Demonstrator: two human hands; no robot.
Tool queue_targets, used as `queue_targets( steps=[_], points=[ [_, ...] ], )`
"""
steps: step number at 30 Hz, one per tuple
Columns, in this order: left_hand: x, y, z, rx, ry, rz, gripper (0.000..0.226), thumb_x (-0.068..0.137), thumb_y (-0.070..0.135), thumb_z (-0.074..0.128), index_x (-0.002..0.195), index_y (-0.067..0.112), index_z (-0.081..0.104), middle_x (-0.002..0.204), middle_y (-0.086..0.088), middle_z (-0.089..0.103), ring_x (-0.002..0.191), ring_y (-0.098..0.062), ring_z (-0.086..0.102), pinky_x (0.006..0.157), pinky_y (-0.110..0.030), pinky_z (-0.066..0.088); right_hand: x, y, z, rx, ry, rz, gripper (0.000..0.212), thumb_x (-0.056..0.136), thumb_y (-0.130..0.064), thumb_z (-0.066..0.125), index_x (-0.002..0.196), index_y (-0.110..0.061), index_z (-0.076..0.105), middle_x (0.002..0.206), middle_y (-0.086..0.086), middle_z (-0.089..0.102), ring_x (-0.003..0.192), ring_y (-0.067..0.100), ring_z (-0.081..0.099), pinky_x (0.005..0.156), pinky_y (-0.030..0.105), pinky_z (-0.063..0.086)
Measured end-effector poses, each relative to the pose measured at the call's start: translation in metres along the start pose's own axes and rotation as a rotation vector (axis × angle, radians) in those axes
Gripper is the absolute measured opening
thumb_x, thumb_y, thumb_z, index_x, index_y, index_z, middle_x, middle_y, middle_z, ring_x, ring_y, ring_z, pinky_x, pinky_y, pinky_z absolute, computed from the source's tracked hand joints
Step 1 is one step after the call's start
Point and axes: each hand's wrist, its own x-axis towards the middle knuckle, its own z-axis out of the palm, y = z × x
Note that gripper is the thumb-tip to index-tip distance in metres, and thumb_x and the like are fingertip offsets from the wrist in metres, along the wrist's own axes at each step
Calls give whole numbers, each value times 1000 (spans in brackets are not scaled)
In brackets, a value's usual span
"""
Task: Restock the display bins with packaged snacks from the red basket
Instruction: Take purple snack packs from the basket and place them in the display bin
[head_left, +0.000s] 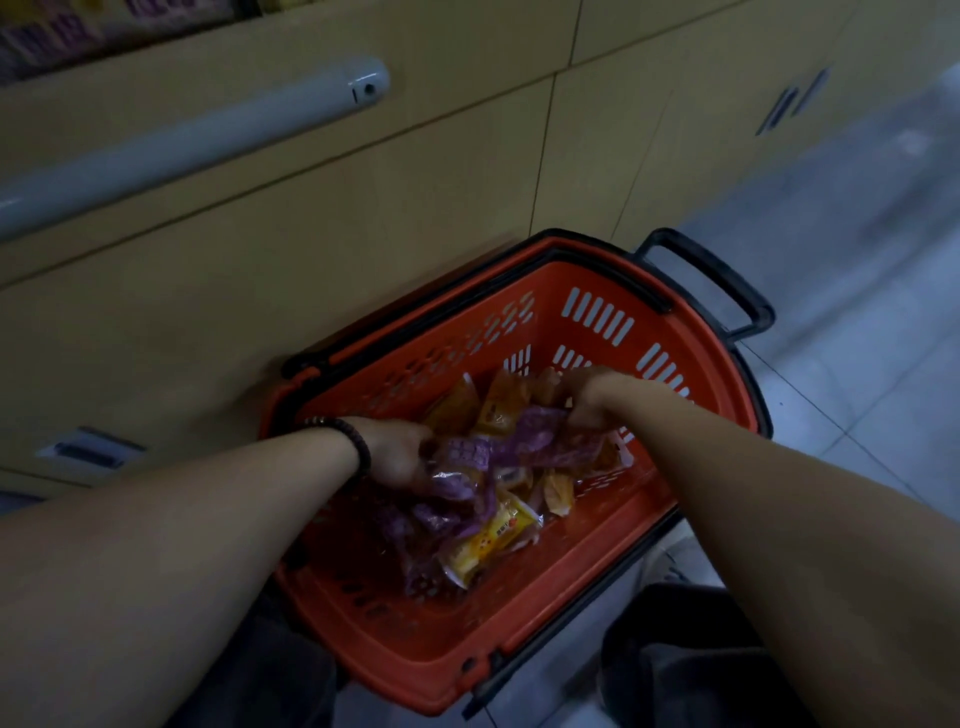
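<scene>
Dim shop aisle seen from the head camera: tan cabinet fronts (311, 234) with a grey rail (197, 140) fill the upper part, and pale floor tiles (857, 260) lie to the right. One red basket (441, 623) stands on the floor against the cabinet, between the person's knees.

Both bare arms reach down into it. The left grip (395, 452), with a dark beaded bracelet (358, 447) at the wrist, has its fingers curled into the purple packets (498, 452). The right grip (582, 400) is closed on the far end of the same bunch. The bunch runs left to right between the two grips.

Beneath lie yellow and orange packets (493, 545). The pile holds several packets of each colour, too tangled to count.

A blurred strip of purple packaging (52, 31) at the top left, above the cabinet, is probably a display bin. The lift would then go up and leftward, and the left grip is nearer.
</scene>
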Motion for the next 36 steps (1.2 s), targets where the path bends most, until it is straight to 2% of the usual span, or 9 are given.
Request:
queue_targets(
  steps=[7,11,13,16,18,24,28,32,36],
  points=[
    [8,10,15,-299,-70,17,51,78,34,90,117,12,67,110,-8,74,99,-24,73,85,-37,64,-20,8,9,244,330,-196,73,70,-49,90,132,-27,57,124,1,63,113,25,64,90,35,54],
    [11,17,15,-374,124,-21,17,92,19,76,102,6,73,89,-7,72,74,-17,65,60,-26,51,-8,-16,41,200,171,-180,92,54,-97,65,115,-27,68,106,-6,69,102,19,65,95,37,53],
    [15,15,15,-456,112,-64,16,87,23,79,88,8,74,77,-4,70,63,-15,65,56,-25,52,-8,-24,49,237,127,-139,67,71,-78,66,108,-23,71,99,-3,66,100,22,64,93,33,52],
    [28,6,21,-439,92,-119,69,75,29,82,133,-2,61,114,-13,72,96,-22,71,79,-32,59,-2,-19,50,362,249,-47,57,80,-31,70,134,-17,56,123,15,62,111,35,65,88,34,55],
    [30,4,23,-400,114,-145,117,81,30,82,166,5,6,156,-19,47,135,-29,56,97,-34,55,-2,-16,45,432,231,5,74,81,-23,76,146,-15,41,136,18,55,116,37,62,83,31,52],
    [31,13,22,-493,127,-212,169,61,32,102,154,13,-37,171,-19,20,143,-36,49,96,-47,58,11,-16,42,490,160,-5,105,47,-47,78,143,-15,51,140,6,52,127,25,57,105,30,50],
    [15,25,4,-333,150,-224,141,75,32,94,166,16,-13,172,-15,17,148,-33,41,102,-43,55,10,-24,43,291,156,-47,82,72,-53,72,147,-26,53,148,8,52,133,30,54,110,35,48],
    [-4,33,-5,-354,190,-176,95,76,30,95,147,13,33,117,-3,57,86,-12,55,46,-23,44,3,-36,44,61,117,-56,83,80,-63,68,153,-41,36,158,9,40,143,33,41,118,41,39],
    [-15,28,-8,-356,193,-139,104,55,45,100,139,17,45,124,-9,64,104,-26,68,72,-40,63,12,-54,30,-43,188,-103,70,45,-68,70,104,-39,47,111,0,66,105,30,69,87,47,59]
  ],
)
